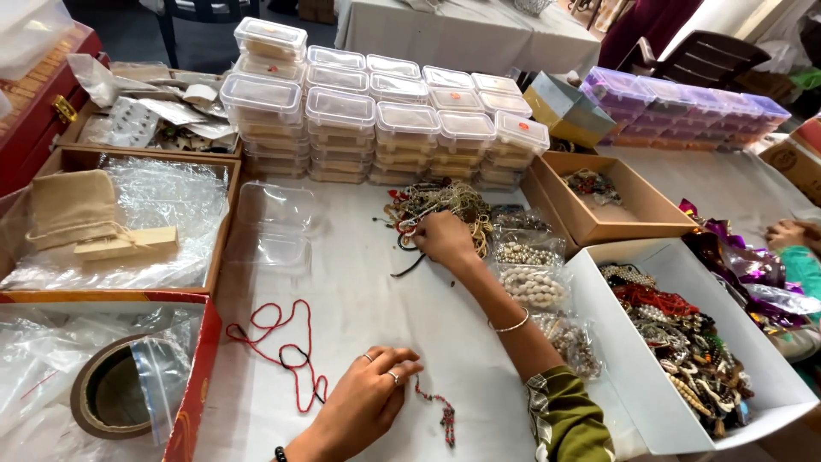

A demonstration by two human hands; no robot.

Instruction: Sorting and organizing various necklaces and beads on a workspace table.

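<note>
Fingers of the left hand [363, 402] pinch a red beaded cord [438, 409]; the right hand's [443, 238] grip closes on tangled cords [436, 205] (thin, knotted).

Right hand [443, 236] fingertips buried in tangled cord pile [440, 205]; grasp not determinable. Left hand [363, 402] wrist cut by bottom edge. Tape roll [107, 393] partly veiled by plastic bag [158, 376]. Another person's hand [791, 233] cropped at right edge.

2 hands [445, 238] work over the table: 1 white box of jewellery [774, 376], 1 brown cardboard tray [637, 205], 1 tape roll [107, 393]. 2 red cords [274, 329] lie loose, beside 1 burlap pouch [73, 210] and 2 empty clear tubs [274, 227].
</note>
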